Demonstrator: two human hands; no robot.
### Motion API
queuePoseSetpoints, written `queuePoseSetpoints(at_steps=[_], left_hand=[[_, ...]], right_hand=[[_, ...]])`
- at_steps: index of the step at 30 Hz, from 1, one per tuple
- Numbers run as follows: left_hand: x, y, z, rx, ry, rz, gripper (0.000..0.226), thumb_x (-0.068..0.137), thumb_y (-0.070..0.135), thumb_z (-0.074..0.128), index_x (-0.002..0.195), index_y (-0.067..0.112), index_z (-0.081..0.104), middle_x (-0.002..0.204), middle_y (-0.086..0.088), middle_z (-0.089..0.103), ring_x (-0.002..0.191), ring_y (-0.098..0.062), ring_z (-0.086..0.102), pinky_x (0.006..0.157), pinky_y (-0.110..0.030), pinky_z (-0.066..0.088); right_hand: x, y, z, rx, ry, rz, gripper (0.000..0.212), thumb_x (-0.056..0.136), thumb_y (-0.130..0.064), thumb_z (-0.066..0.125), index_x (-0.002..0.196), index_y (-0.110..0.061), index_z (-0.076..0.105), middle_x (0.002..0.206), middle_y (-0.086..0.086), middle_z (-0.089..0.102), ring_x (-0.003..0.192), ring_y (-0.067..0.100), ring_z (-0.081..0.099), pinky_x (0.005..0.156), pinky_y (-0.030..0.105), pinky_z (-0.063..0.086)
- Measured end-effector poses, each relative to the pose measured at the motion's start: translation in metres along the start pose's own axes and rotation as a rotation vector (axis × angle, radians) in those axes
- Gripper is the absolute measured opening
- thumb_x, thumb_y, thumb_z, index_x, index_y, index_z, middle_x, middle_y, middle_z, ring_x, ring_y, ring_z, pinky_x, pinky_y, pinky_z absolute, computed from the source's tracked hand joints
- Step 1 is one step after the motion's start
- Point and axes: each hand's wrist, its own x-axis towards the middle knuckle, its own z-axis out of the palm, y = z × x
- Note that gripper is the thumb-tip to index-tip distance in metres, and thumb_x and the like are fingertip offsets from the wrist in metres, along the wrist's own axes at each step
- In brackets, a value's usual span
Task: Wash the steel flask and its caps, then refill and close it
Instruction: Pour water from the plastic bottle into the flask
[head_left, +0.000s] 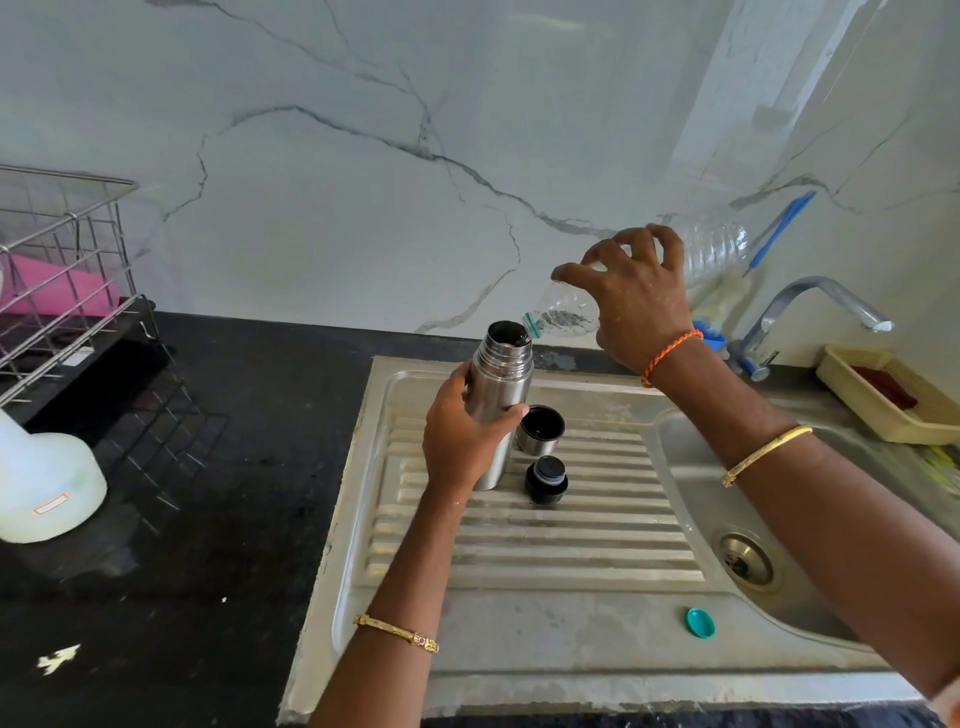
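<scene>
Gripping the steel flask, left fingers curl; right fingers clasp the tilted plastic bottle.

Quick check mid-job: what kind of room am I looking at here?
Most likely a home kitchen: a steel sink with a ribbed drainboard, a tap against a marble-look wall, and a wire dish rack on the black counter.

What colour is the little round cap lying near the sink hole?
Teal green. The cap shows clearly in the head view, lying on the sink's front edge.
</scene>
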Motion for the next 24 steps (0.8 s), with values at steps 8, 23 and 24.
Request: queuePoseSetpoints(at_steps=[8,23,24], left_hand=[[0.001,-0.001,0.0,0.009,0.005,-0.007,0.066,0.064,0.038,0.087,0.122,0.022,0.06,0.111,0.01,0.066,0.099,-0.006,0.06,0.078,-0.023,0.05],[0.0,0.007,-0.004,0.064,-0.041,-0.038,0.064,0.066,0.036,0.087,0.122,0.023,0.057,0.112,0.008,0.066,0.099,-0.009,0.06,0.081,-0.027,0.046],[0.0,0.008,-0.004,0.063,-0.042,-0.041,0.064,0.066,0.036,0.087,0.122,0.023,0.057,0.112,0.008,0.066,0.099,-0.009,0.06,0.082,-0.028,0.047]], right_hand=[[0.006,-0.002,-0.001,-0.022,0.072,-0.046,0.056,0.065,0.009,0.062,0.108,-0.026,0.068,0.109,0.013,0.063,0.115,0.042,0.049,0.108,0.057,0.02],[0.019,-0.015,-0.011,-0.319,0.173,-0.284,0.049,0.077,-0.009,0.029,0.084,-0.033,0.071,0.095,0.007,0.067,0.106,0.037,0.06,0.105,0.054,0.034],[0.02,-0.017,-0.012,-0.353,0.167,-0.312,0.045,0.078,-0.012,0.033,0.085,-0.034,0.071,0.096,0.006,0.067,0.107,0.036,0.06,0.106,0.053,0.034]])
